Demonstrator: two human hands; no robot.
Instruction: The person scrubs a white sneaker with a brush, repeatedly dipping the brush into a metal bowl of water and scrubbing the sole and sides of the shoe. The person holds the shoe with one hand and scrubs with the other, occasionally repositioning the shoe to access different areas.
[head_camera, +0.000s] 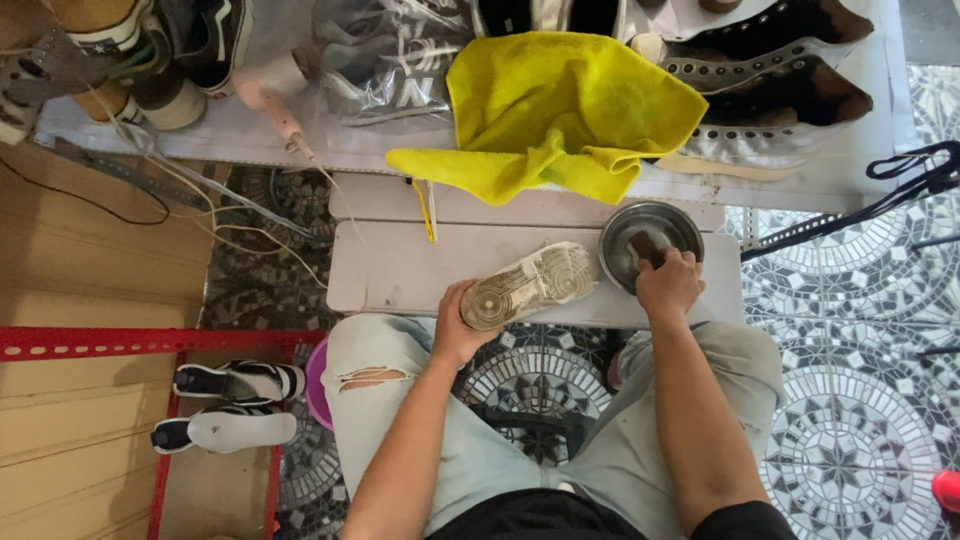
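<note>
Single view: head-worn camera, looking almost straight down over seated person's lap. Near edge: thighs and both forearms. Middle: low white bench (400, 270), close, within arm's reach. Far edge: white shelf (250, 135) with yellow cloth (560, 110) and shoes, cut off at top. Left: wooden boards, red metal frame (90, 342). Right: patterned mosaic floor (850, 400). Wide lens, slight edge curvature. No second view, so nothing shared

Seated, the person wears pale, washed-out blue jeans (480, 450) with a frayed rip (372, 378) across the left knee, and what looks like a black top (540, 518). Both forearms are bare, sleeveless.
</note>
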